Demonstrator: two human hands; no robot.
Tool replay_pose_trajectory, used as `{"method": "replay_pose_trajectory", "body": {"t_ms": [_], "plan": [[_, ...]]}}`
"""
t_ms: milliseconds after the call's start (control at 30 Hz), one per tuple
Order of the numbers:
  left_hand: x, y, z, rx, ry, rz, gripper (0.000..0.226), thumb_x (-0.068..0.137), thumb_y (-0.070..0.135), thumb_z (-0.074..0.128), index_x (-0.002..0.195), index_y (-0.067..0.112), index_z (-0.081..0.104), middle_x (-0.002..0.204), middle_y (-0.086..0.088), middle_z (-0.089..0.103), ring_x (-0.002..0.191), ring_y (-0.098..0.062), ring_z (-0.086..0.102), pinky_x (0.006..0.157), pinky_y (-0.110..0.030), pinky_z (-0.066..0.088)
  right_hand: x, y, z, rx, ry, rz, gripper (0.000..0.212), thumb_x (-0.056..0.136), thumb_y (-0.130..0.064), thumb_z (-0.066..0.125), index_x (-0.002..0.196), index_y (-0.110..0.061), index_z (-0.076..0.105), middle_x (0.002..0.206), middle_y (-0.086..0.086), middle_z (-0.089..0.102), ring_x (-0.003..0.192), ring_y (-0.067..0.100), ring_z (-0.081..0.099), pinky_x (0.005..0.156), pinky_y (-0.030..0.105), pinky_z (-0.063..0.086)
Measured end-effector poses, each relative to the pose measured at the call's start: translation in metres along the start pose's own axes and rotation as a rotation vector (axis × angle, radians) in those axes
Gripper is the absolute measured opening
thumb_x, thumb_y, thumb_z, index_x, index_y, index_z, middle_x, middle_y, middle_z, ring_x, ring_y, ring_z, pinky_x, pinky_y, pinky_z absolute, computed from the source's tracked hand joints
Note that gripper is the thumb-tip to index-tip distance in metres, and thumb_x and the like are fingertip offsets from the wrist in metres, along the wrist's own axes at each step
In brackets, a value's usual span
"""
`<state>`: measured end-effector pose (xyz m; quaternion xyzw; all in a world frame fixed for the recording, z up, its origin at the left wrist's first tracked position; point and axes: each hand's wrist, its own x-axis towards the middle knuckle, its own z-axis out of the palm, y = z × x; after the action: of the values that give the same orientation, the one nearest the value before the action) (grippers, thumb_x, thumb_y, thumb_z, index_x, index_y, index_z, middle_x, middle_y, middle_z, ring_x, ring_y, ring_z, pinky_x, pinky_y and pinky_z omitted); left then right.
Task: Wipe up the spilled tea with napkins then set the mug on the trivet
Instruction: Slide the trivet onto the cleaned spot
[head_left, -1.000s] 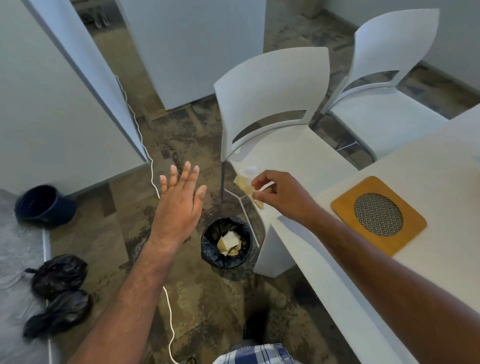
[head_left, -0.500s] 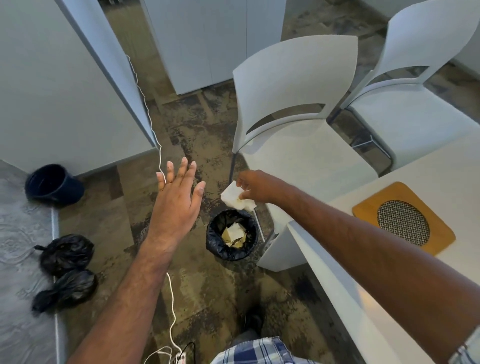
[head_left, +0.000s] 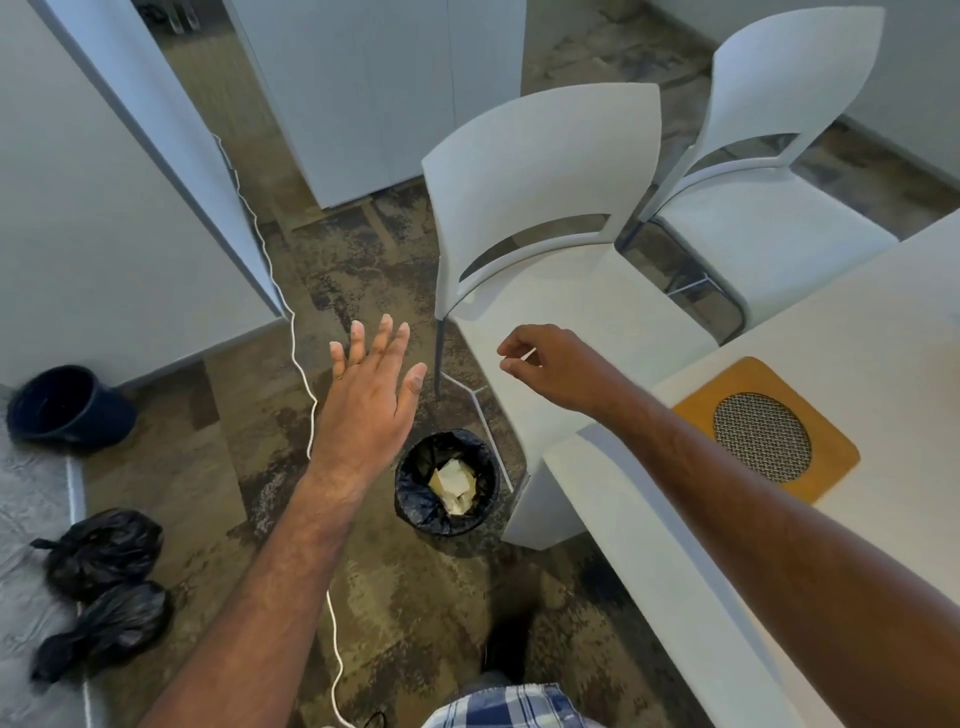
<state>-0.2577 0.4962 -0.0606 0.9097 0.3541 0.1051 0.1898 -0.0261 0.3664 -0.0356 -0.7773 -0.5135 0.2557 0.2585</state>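
Observation:
Stained, crumpled napkins (head_left: 451, 482) lie inside the black-lined bin (head_left: 415, 499) on the floor by the table's corner. My right hand (head_left: 545, 364) hovers above and beyond the bin, over the chair's seat edge, fingers loosely curled with nothing in them. To the left of the bin, my left hand (head_left: 371, 395) is held out flat over the floor, fingers spread. The wooden trivet (head_left: 691, 410) with a round metal mesh lies bare on the white table (head_left: 883, 322). No mug and no spill are in view.
Two white chairs (head_left: 545, 182) (head_left: 779, 228) stand along the table's far side. A white cable (head_left: 306, 395) runs across the floor. A dark blue bucket (head_left: 67, 410) and two tied black bags (head_left: 98, 551) sit at the left, by white partitions (head_left: 104, 208).
My right hand carried a napkin out over the bin and let it go. The napkin now lies in the bin and the hand is empty. My left hand barely moved.

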Motion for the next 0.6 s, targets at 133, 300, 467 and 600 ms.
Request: {"method": "replay_pose_trajectory", "body": {"t_ms": [133,300,467,600], "plan": [[0.008,0.024,0.007,-0.01,-0.044,0.069,0.065,0.111,0.058,0.017,0.168,0.026,0.013,0.176,0.006,0.002,0.162,-0.017,-0.016,0.131,-0.045,-0.01,-0.03,0.011,-0.008,0.019,0.082,0.019,0.021,0.103,-0.029,0.062,0.119,-0.017,0.07,0.113,-0.005,0.071,0.099,0.011,0.066,0.083,0.019,0.051],[0.013,0.061,0.016,-0.025,-0.088,0.155,0.068,0.109,0.058,0.018,0.168,0.025,0.014,0.176,0.005,0.001,0.161,-0.02,-0.018,0.132,-0.048,-0.009,-0.07,0.024,-0.013,0.053,0.199,0.06,0.018,0.103,-0.027,0.063,0.116,-0.018,0.071,0.109,-0.006,0.07,0.095,0.006,0.063,0.076,0.008,0.043],[0.016,0.099,0.029,-0.044,-0.123,0.23,0.069,0.108,0.06,0.019,0.168,0.027,0.012,0.176,0.006,-0.004,0.16,-0.022,-0.022,0.13,-0.043,-0.014,-0.111,0.034,-0.021,0.041,0.321,0.075,0.017,0.102,-0.026,0.064,0.117,-0.019,0.07,0.111,-0.006,0.065,0.1,0.007,0.062,0.088,0.027,0.051],[0.018,0.124,0.041,-0.05,-0.126,0.301,0.067,0.11,0.059,0.02,0.168,0.026,0.015,0.176,0.007,0.001,0.162,-0.02,-0.017,0.13,-0.041,-0.011,-0.139,0.042,-0.031,0.029,0.372,0.126,0.02,0.103,-0.029,0.063,0.119,-0.021,0.07,0.113,-0.008,0.064,0.102,0.006,0.061,0.097,0.038,0.05]]}}
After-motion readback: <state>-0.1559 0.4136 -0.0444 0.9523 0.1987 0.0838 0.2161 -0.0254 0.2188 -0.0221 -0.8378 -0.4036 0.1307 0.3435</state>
